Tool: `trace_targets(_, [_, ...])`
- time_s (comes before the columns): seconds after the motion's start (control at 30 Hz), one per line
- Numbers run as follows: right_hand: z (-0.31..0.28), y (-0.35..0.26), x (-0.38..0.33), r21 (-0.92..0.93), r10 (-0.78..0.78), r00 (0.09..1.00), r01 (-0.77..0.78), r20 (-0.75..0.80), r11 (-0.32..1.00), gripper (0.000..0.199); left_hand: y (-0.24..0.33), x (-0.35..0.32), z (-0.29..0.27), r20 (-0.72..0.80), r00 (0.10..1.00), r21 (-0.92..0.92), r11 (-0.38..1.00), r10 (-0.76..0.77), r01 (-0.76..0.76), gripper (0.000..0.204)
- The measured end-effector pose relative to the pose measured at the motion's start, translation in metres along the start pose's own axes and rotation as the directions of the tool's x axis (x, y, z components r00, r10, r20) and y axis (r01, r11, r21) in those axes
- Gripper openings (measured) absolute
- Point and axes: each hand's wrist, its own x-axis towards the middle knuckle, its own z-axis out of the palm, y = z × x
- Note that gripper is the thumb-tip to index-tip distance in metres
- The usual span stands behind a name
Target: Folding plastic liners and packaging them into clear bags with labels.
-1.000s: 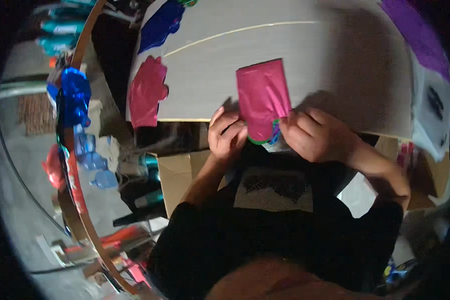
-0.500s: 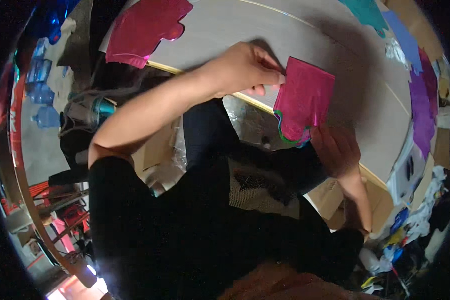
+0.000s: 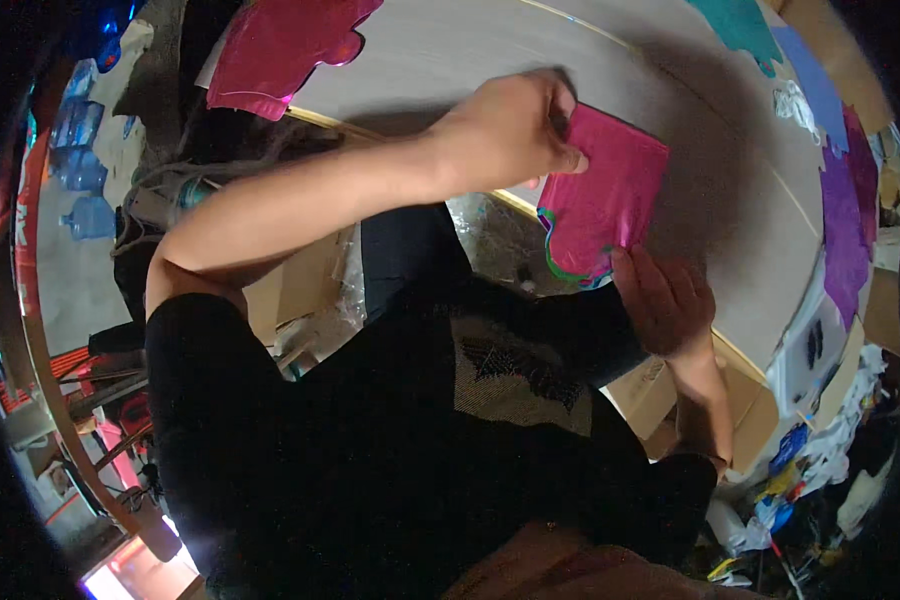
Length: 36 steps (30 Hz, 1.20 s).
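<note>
Holding a pink foil piece (image 3: 615, 180) with both hands over the worktop's near edge

The step in hand looked to be one of steadying and lining up: the left hand (image 3: 515, 130) and the right hand (image 3: 665, 300) worked on the same flat, glossy piece from opposite sides. As a judgement, the next move called for even tension between the two grips, since so thin a sheet would likely crease or slip out of line if either side were pulled harder.

The left hand was closed in a pinch at the upper part of the piece's left side, its thumb over the pink face and a finger by the top corner. The right hand was curled, its fingertips closed on the lower right margin, though its far side was hidden. The piece thus lay between the hands, to the right of the left one and up and left of the right one, touching both.

Its upper part was over the worktop (image 3: 450, 60), while its rounded lower end, with green-and-blue trim (image 3: 560, 265), reached past the near edge. Whether it rested on the surface or was lifted could not be told. A second pink piece (image 3: 280, 60) lay across the worktop's near left corner, and a purple piece (image 3: 843, 240) lay along the right edge.
</note>
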Motion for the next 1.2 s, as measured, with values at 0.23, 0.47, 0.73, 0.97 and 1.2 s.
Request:
trace_targets(0.23, [0.000, 0.000, -0.003, -0.036, 0.002, 1.000, -0.001, 0.016, 0.999, 0.036, 0.009, -0.009, 0.000, -0.075, 0.980, 0.200, 0.966, 0.184, -0.166, 0.043])
trace_targets(0.47, [-0.002, 0.000, -0.001, 0.000, 0.028, 0.999, -0.028, 0.034, 1.000, 0.034, 0.003, -0.019, -0.001, 0.081, 0.997, -0.332, 0.942, -0.015, 0.041, 0.045])
trace_targets(0.73, [-0.002, 0.002, 0.001, 0.022, 0.016, 0.999, -0.017, 0.040, 1.000, 0.032, -0.007, -0.030, 0.010, -0.084, 0.981, -0.191, 0.963, 0.175, -0.188, 0.035])
trace_targets(0.97, [-0.004, 0.001, 0.004, 0.021, 0.032, 0.997, -0.033, 0.064, 0.999, 0.032, 0.004, -0.028, 0.001, -0.030, 0.987, 0.126, 0.981, 0.155, -0.150, 0.028])
trace_targets(1.2, [-0.004, 0.001, 0.000, 0.023, 0.044, 0.998, -0.045, 0.052, 0.999, 0.032, -0.003, -0.030, -0.001, -0.001, 0.927, 0.516, 0.794, 0.375, -0.320, 0.035])
